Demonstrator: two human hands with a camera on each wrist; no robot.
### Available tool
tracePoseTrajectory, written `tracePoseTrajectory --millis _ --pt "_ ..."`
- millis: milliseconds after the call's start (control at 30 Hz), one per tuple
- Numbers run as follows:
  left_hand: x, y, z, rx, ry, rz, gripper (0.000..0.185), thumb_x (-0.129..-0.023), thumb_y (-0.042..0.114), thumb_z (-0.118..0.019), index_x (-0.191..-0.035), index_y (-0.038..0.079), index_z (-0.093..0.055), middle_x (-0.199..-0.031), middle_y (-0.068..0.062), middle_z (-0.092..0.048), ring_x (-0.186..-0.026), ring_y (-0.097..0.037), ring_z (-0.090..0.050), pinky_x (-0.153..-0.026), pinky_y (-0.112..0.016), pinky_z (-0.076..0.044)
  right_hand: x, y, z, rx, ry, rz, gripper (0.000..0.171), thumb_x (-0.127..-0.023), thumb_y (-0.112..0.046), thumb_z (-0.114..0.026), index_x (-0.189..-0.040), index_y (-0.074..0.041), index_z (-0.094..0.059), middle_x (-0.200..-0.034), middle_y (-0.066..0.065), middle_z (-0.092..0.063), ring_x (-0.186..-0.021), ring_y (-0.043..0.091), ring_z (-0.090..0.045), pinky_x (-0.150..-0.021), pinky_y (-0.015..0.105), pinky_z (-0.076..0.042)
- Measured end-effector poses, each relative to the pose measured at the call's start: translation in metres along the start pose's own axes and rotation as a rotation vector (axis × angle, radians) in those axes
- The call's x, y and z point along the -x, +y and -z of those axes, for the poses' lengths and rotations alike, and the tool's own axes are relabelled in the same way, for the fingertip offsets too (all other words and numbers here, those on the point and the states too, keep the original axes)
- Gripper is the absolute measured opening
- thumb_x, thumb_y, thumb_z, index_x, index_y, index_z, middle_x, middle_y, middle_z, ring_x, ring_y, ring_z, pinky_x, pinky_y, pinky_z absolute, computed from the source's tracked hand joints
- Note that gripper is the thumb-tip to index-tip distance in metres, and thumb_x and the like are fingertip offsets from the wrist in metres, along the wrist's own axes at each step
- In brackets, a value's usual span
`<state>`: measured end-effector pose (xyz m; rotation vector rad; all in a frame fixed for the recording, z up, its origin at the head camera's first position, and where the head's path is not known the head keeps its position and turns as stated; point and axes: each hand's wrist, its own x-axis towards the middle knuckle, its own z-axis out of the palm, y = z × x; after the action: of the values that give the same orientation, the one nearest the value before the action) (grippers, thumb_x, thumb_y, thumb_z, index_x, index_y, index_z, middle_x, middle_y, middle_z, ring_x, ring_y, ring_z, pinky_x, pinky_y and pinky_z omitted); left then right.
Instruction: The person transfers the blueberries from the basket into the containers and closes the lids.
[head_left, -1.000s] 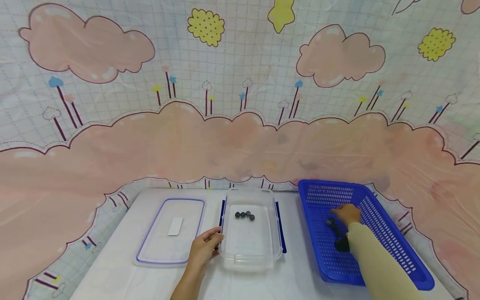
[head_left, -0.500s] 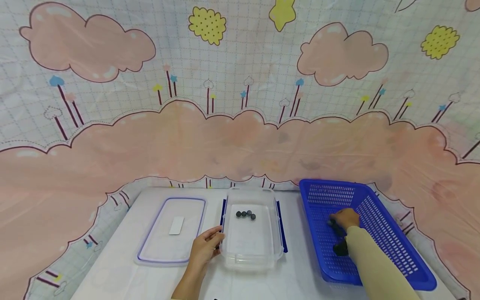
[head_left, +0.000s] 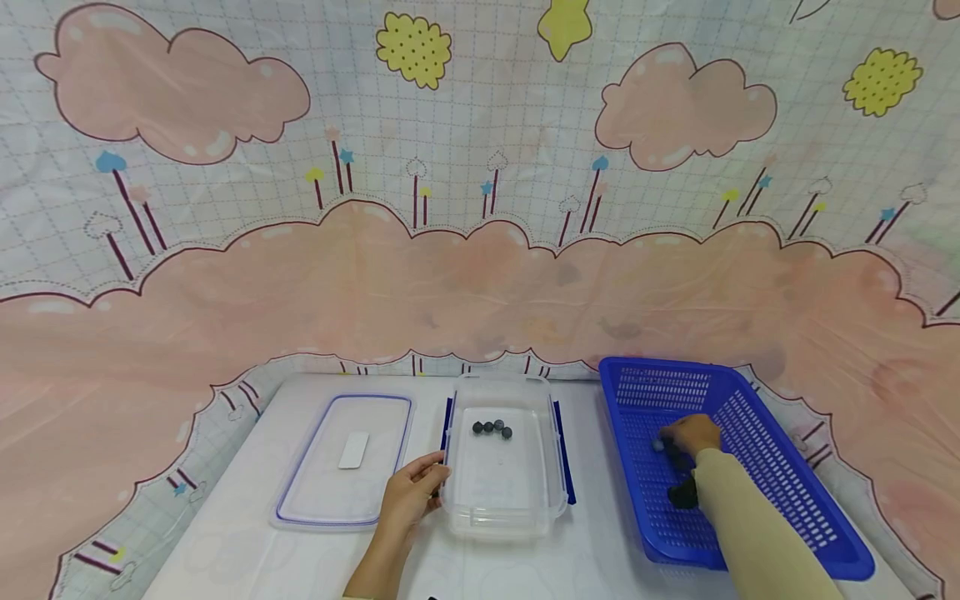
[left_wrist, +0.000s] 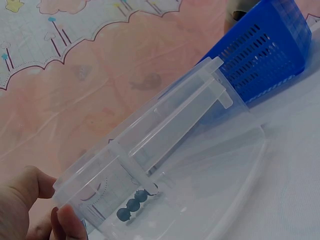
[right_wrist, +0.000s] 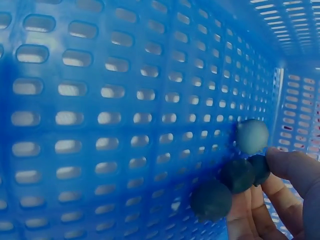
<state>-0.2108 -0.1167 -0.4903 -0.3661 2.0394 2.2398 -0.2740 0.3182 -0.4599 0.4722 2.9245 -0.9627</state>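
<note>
A clear plastic container [head_left: 504, 521] stands in the middle of the white table with several small dark balls [head_left: 490, 428] at its far end. My left hand [head_left: 411, 492] grips its left rim, thumb and fingers on the wall [left_wrist: 30, 200]. The same balls [left_wrist: 134, 205] show through the container wall [left_wrist: 200, 150]. My right hand [head_left: 692, 433] is down inside the blue slotted basket [head_left: 780, 467]. Its fingertips [right_wrist: 280, 200] curl round dark balls [right_wrist: 237, 175] on the basket floor [right_wrist: 125, 100]. A paler ball [right_wrist: 252, 136] lies just beyond them.
The container's clear lid [head_left: 300, 500], blue-trimmed with a white label [head_left: 352, 450], lies flat to the left. A pink cloud-patterned cloth [head_left: 480, 275] hangs behind the table. The basket [left_wrist: 265, 50] sits close to the container's right side.
My right hand has drawn slightly nearer within the basket and closed onto the balls. The left hand and container have stayed put.
</note>
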Motion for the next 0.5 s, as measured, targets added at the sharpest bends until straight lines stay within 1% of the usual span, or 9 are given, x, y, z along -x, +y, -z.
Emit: tracePoseTrajectory --millis 167,300,400,500 --pt "0.0004 -0.0001 -0.0002 0.004 0.003 0.003 0.045 -0.089 0.009 -0.068 -0.13 -0.004 -0.059 -0.082 0.005 -0.059 -0.072 -0.01 -0.05 -0.055 -0.019 -0.049 -0.0013 0.0041 0.0019 -0.021 0.026 0.015 0.034 -0.086 -0.017 -0.065 -0.095 0.016 -0.068 -0.082 0.023 -0.07 -0.079 0.037 -0.065 -0.073 0.048 -0.054" --pt "0.0014 0.0009 -0.0004 0.006 0.009 0.003 0.043 -0.089 0.009 -0.068 -0.13 -0.003 -0.06 -0.082 0.005 -0.06 -0.072 -0.01 -0.051 -0.055 -0.019 -0.049 -0.0041 0.0072 0.0022 -0.047 0.035 0.004 0.033 -0.088 -0.017 -0.064 -0.098 0.014 -0.069 -0.083 0.022 -0.071 -0.08 0.036 -0.067 -0.076 0.049 -0.053" --pt "0.0015 0.0012 -0.0005 0.007 0.013 0.001 0.043 -0.089 0.009 -0.068 -0.129 -0.003 -0.061 -0.081 0.006 -0.06 -0.072 -0.011 -0.051 -0.055 -0.02 -0.049 -0.0055 0.0066 0.0022 -0.058 0.05 0.018 0.032 -0.088 -0.017 -0.064 -0.098 0.013 -0.07 -0.086 0.022 -0.071 -0.084 0.039 -0.065 -0.081 0.052 -0.05" --pt "0.0014 0.0012 -0.0002 0.007 0.012 -0.002 0.043 -0.089 0.009 -0.068 -0.129 -0.003 -0.061 -0.082 0.006 -0.06 -0.072 -0.011 -0.051 -0.055 -0.02 -0.049 -0.0059 0.0035 0.0018 -0.047 0.06 0.061 0.031 -0.087 -0.016 -0.065 -0.097 0.013 -0.07 -0.09 0.024 -0.071 -0.09 0.043 -0.063 -0.086 0.055 -0.047"
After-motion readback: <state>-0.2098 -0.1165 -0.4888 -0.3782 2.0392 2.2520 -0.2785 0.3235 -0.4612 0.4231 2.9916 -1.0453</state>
